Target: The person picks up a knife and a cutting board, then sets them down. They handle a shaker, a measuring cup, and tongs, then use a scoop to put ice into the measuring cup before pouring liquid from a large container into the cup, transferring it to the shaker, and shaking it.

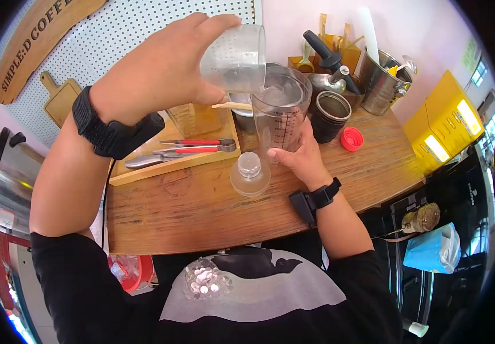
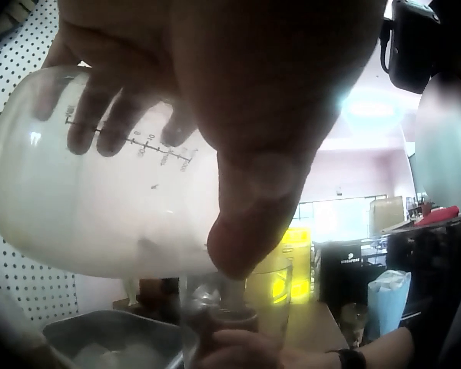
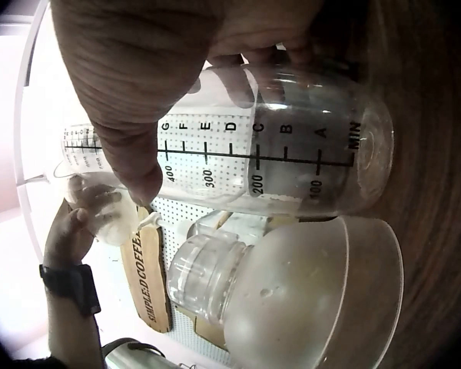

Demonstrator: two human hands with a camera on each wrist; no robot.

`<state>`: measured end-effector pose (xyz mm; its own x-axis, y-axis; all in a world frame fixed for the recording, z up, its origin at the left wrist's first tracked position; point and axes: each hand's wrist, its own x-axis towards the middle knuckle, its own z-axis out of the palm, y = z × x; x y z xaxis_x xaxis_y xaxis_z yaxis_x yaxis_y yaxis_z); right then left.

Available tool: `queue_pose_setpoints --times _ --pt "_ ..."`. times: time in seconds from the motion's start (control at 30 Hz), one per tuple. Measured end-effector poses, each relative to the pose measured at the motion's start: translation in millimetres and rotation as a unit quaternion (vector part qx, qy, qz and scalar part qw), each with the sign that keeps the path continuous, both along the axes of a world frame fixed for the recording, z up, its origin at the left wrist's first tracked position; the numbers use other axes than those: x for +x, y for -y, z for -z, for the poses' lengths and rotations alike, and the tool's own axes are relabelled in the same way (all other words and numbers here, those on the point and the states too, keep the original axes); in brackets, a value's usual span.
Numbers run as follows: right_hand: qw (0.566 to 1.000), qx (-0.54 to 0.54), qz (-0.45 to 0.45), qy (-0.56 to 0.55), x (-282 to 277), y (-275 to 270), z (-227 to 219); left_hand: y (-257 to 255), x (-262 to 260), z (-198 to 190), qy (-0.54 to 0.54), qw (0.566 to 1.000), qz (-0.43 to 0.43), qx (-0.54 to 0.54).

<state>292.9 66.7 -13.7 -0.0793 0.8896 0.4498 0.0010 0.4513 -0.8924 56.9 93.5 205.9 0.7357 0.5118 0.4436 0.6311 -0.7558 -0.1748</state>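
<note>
My left hand [image 1: 161, 63] grips a clear shaker cup [image 1: 236, 57] tipped on its side, fingers and thumb around its wall. Its rim lies over the mouth of a second clear measuring shaker [image 1: 282, 114], which stands upright. Around that shaker's side curl the fingers and thumb of my right hand [image 1: 302, 157]. Black letters and numbers run along its wall, and a level line shows near the 200 mark in the right wrist view. Right beside its base sits a frosted domed shaker lid [image 1: 250, 178] with a small cap. The left wrist view shows markings on the tilted cup [image 2: 100, 207] too.
A wooden tray [image 1: 179, 166] with red-handled tongs [image 1: 201, 146] lies on the left. Behind and right stand dark stacked cups [image 1: 330, 117], a red cap [image 1: 352, 139] and a steel bucket [image 1: 382, 86]. A metal container [image 2: 115, 338] sits below the tilted cup. The table's front edge [image 1: 201, 249] is near my body.
</note>
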Motion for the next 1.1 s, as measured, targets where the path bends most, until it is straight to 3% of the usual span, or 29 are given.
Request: queue_pose_setpoints --times 0.33,0.4,0.43,0.5,0.73,0.83,0.97,1.0,1.03,1.1 --pt "0.999 -0.010 0.013 0.027 0.1 2.5 -4.2 19.1 31.1 -31.0 -0.113 0.991 -0.017 0.066" --pt "1.000 0.001 0.009 0.015 0.3 0.8 -1.8 30.7 40.1 -48.5 -0.236 0.969 -0.066 0.021" --pt "1.000 0.002 0.009 0.015 0.4 0.7 -1.6 32.3 39.7 -47.2 -0.235 0.970 -0.066 0.021" --pt "0.999 0.014 0.015 0.025 0.3 0.8 -1.0 34.6 38.9 -44.1 -0.211 0.969 0.030 0.123" --pt "0.999 0.011 -0.022 -0.023 0.5 -4.3 4.3 24.1 44.3 -29.4 -0.230 0.951 0.032 0.205" --pt "1.000 0.000 -0.004 -0.003 1.5 -5.3 6.2 24.6 35.9 -22.7 -0.173 0.973 0.018 0.148" --pt "0.999 0.030 0.027 -0.029 2.2 -3.6 8.0 21.4 19.0 -4.8 0.001 0.999 0.002 0.038" --pt "0.997 0.049 0.047 -0.039 4.6 -1.2 9.6 21.6 11.5 2.2 0.076 0.997 0.005 -0.009" --pt "0.997 0.044 0.046 -0.035 8.2 5.8 6.6 21.6 3.8 13.4 0.079 0.997 0.003 -0.014" --pt "0.986 0.071 0.150 0.037 15.9 26.9 -9.4 22.3 -15.0 45.2 0.262 0.955 0.017 -0.137"
